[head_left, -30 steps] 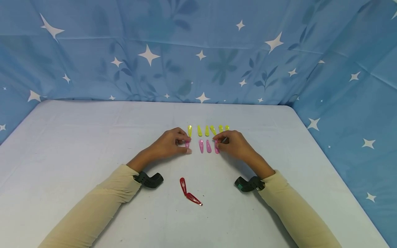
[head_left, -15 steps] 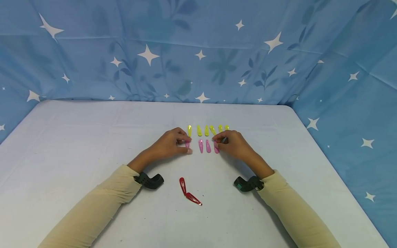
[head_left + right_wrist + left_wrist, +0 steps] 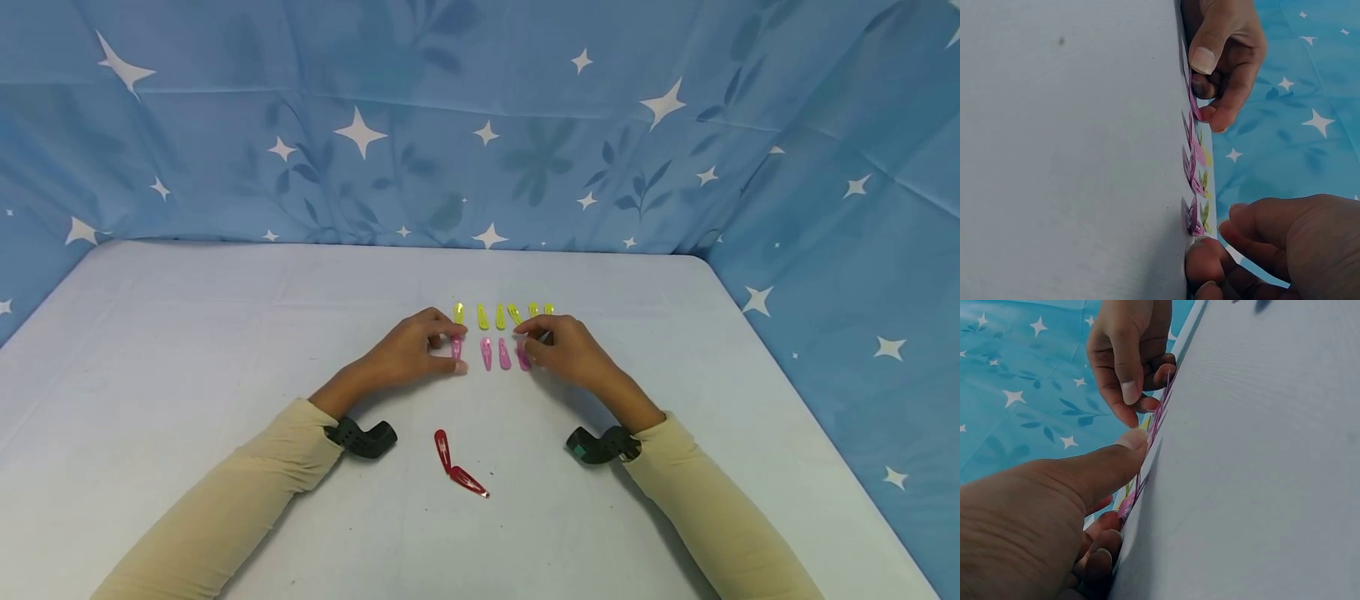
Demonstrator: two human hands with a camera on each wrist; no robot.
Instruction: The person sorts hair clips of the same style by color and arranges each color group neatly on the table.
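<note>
In the head view, my left hand (image 3: 412,343) holds a pink snap hair clip (image 3: 457,348) lengthwise between thumb and fingertips, at the left end of a pink row. My right hand (image 3: 566,348) hovers over the rightmost visible pink clip (image 3: 522,360) and partly covers it. The right wrist view shows that thumb raised away from a clip (image 3: 1194,217), with bent fingers close beside it; contact is unclear. Between the hands lie two more pink clips, one left (image 3: 487,353) and one right (image 3: 505,353). Behind them runs a row of yellow clips (image 3: 483,317).
Two red hair clips, one (image 3: 442,450) touching the other (image 3: 470,482), lie nearer on the white-covered table (image 3: 300,508). A blue curtain with stars (image 3: 420,183) hangs behind and at the right. Each wrist wears a black camera mount (image 3: 367,438).
My left hand has shifted slightly right with its pink clip, toward the other pink ones. The right thumb has lifted a little from the pink clip beneath it. Red and yellow clips stay put.
</note>
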